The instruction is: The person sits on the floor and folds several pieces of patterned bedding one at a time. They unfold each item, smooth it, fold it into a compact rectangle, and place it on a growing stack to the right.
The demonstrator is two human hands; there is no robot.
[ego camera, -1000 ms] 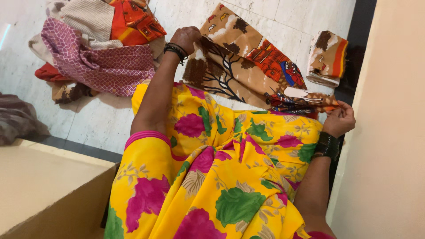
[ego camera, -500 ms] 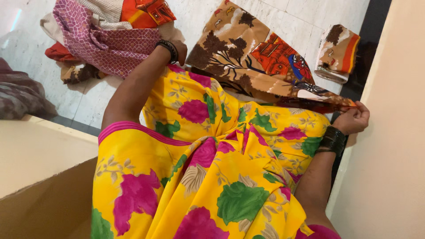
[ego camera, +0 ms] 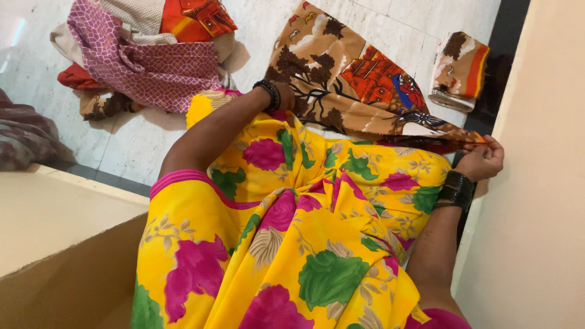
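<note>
The head view shows the left hand (ego camera: 285,97) drawn back toward the lap, both it and the right hand (ego camera: 484,159) still clamped on the brown printed cloth (ego camera: 359,85), folding it closer.

Your left hand (ego camera: 284,97) has drawn back from the pile of clothes (ego camera: 143,58), pulling the brown printed cloth (ego camera: 350,82) toward your lap; your right hand (ego camera: 483,159) has lifted slightly with the cloth's corner.
</note>
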